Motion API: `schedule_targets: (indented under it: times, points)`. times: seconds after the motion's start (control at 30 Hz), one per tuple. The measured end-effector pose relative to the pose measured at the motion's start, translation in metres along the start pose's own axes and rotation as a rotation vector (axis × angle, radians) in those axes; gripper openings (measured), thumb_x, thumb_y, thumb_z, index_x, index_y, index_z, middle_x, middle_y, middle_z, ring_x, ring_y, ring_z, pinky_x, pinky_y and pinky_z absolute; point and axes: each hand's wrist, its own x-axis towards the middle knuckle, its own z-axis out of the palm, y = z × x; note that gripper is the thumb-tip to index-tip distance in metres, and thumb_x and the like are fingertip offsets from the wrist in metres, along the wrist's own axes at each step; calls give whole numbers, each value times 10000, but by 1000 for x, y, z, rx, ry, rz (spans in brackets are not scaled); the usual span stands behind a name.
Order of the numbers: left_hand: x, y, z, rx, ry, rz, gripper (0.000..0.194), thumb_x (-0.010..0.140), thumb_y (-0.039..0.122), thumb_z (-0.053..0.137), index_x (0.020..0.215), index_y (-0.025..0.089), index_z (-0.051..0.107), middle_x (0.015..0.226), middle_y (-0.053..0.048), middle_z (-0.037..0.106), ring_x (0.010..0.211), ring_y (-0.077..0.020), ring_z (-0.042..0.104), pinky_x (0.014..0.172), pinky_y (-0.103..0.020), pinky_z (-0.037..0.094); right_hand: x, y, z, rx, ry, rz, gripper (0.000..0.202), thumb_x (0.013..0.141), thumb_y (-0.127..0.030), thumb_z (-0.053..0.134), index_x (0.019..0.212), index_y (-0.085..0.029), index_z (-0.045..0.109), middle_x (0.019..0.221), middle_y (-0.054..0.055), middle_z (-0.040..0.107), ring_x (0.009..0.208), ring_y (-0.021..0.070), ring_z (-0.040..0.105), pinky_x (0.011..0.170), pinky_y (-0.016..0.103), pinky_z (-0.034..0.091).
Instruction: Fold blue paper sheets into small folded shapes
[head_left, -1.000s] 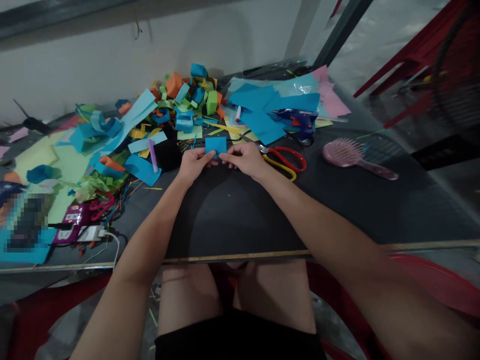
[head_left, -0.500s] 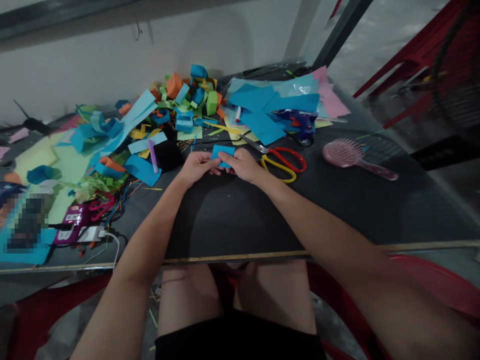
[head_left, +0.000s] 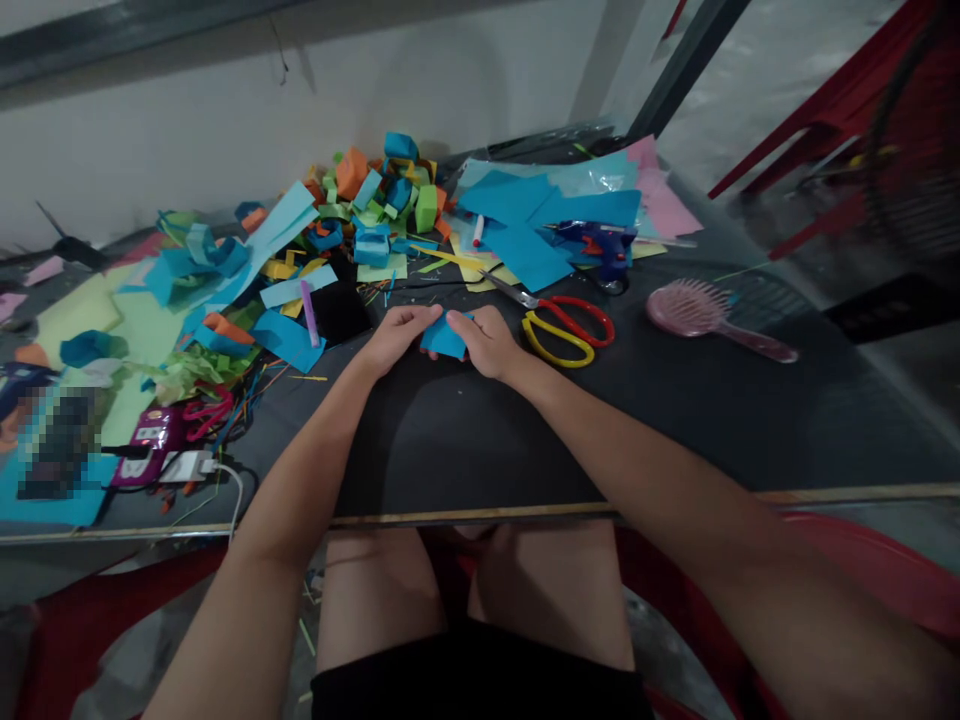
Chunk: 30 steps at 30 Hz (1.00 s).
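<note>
Blue paper [head_left: 447, 338], a small piece, has shifted slightly toward the near edge of the table [head_left: 469, 450] over the past second; it stuck out beyond the thumbs and now shows on their near side. It sits between the person's two hands, roughly midway between the table's near and far edges. The right hand [head_left: 489, 338] grips it, thumb on top; the left hand [head_left: 394, 338] has its thumb at the paper's upper left corner and fingers partly hidden underneath, closed on it too. Just right of the right hand lie scissors [head_left: 576, 308] with one red and one yellow loop. Farther toward the right edge is a pink hairbrush [head_left: 690, 305]. Along the far edge are a heap of folded paper pieces [head_left: 371, 195] in orange, green and blue, and a dark blue glue gun [head_left: 604, 245]. Near the front left corner rests a purple device [head_left: 154, 440].
</note>
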Motion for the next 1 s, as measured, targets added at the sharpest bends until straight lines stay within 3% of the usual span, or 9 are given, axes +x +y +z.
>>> schedule_targets:
  times: [0.17,0.27,0.37,0.47,0.7,0.9,1.0]
  points:
    - [0,2,7,37,73,0,511,698,668,765,627,186,612,499,61,447,437,-57,395,404,-201,297,2,5,3,44,39,59,689,822,-788,444,409,-236,434,373,2,426,402,123,421,461,288,330]
    - [1,1,9,72,159,-34,478,779,641,708,651,189,617,515,58,430,444,-65,404,405,-208,295,3,7,2,44,36,35,713,833,-813,416,415,-236,449,387,8,444,409,123,430,475,291,347]
    - [1,-3,11,133,216,-27,576,818,689,636,545,194,527,442,62,377,388,-63,373,381,-220,264,3,8,2,-4,26,6,765,826,-868,354,415,-232,465,397,18,472,418,126,451,487,288,363]
    - [2,-6,9,152,193,46,677,785,782,589,464,197,470,371,55,366,345,-55,331,369,-231,227,3,8,2,-55,31,11,798,819,-896,310,425,-228,496,414,28,512,440,134,493,500,284,382]
    - [-2,1,6,86,80,79,682,761,794,613,478,173,600,438,-14,572,345,-51,374,360,-237,227,5,8,3,22,-9,50,795,792,-914,344,510,-213,592,456,30,560,436,132,498,484,282,385]
    - [-3,2,10,57,120,134,721,753,757,656,385,181,426,309,48,377,291,-26,315,348,-211,192,13,11,4,190,57,61,716,735,-903,491,492,-231,454,408,-24,408,398,105,394,428,271,322]
    - [-1,-1,11,32,117,124,716,737,751,676,387,178,425,316,49,390,286,-22,307,342,-207,179,18,15,4,268,28,79,697,707,-907,525,541,-238,421,443,-49,342,400,93,348,392,259,291]
